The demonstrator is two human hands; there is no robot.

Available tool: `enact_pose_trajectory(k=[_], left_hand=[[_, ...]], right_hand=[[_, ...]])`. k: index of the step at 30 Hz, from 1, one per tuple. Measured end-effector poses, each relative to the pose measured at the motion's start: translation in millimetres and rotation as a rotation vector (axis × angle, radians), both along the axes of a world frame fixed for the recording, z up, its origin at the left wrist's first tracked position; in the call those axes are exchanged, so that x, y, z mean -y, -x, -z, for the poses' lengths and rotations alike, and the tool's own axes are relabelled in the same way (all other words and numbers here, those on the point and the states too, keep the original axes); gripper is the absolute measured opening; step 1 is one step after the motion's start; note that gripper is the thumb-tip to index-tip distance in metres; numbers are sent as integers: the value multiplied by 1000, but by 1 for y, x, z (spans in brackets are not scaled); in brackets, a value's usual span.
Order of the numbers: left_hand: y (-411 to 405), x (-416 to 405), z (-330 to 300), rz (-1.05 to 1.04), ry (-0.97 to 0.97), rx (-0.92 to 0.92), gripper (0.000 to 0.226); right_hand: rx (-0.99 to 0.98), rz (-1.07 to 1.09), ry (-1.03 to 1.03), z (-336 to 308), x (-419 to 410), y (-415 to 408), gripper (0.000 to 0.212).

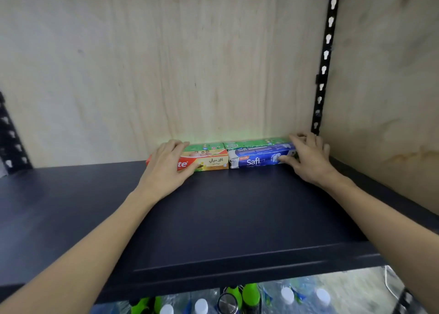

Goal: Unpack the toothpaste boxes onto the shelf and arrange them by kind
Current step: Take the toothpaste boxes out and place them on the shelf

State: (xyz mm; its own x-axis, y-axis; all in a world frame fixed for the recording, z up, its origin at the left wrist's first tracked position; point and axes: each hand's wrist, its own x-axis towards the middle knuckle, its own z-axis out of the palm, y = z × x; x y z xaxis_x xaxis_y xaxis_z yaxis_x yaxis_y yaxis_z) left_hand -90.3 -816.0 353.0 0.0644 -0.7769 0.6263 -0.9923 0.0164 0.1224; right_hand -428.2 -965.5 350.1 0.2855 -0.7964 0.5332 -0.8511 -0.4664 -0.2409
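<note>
Toothpaste boxes lie in a row at the back of the dark shelf (213, 218), against the plywood wall. A red and yellow box (211, 162) sits on the left, with a blue Safi box (259, 158) touching its right end. Behind them lie two green boxes (251, 143), end to end. My left hand (168, 164) grips the left part of the red box, fingers over its top and thumb on its front. My right hand (308, 157) grips the right end of the blue box, thumb on the front face.
A black slotted upright (325, 59) runs down the back right corner, and another (11, 142) stands at the left edge. A plywood side panel (384, 99) closes the right. Below the shelf's front edge stand water bottles (287, 294) and green-capped items (240, 292).
</note>
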Motion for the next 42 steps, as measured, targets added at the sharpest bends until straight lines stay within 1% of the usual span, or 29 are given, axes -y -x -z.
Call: enact_pose_trajectory(k=[6, 10, 12, 15, 19, 21, 23, 25, 28, 33, 35, 38, 40, 42], left_hand=[[21, -49, 1, 43, -17, -62, 64], [42, -95, 4, 103, -39, -82, 67], [54, -119, 4, 157, -50, -108, 65], [74, -157, 9, 192, -24, -186, 53], [105, -216, 52, 141, 101, -189, 44], [118, -247, 85, 151, 180, -251, 47], [128, -275, 125, 142, 193, -301, 52], [133, -300, 171, 111, 127, -370, 55], [133, -328, 243, 17, -39, -472, 57], [111, -363, 348, -212, -354, -560, 58], [102, -377, 382, -289, -450, -574, 56], [91, -393, 424, -337, -523, -664, 53], [83, -396, 446, -376, -586, -677, 52], [77, -396, 462, -389, -648, -677, 55]], right_hand=[[0, -49, 54, 3, -66, 2, 76], [35, -127, 84, 5, -124, 2, 75], [115, -177, 86, 5, -157, 1, 70], [298, -272, 26, 17, -206, 1, 63], [486, -370, -2, 53, -273, -4, 51], [554, -400, -15, 80, -309, -9, 48], [555, -425, -40, 114, -342, -15, 49], [528, -438, -85, 156, -367, -22, 51], [482, -424, -223, 223, -389, -30, 53], [291, -358, -422, 330, -405, -30, 56], [211, -327, -521, 366, -409, -27, 54], [168, -293, -681, 413, -413, -21, 47], [133, -268, -746, 439, -414, -18, 47], [97, -252, -794, 459, -414, -19, 48]])
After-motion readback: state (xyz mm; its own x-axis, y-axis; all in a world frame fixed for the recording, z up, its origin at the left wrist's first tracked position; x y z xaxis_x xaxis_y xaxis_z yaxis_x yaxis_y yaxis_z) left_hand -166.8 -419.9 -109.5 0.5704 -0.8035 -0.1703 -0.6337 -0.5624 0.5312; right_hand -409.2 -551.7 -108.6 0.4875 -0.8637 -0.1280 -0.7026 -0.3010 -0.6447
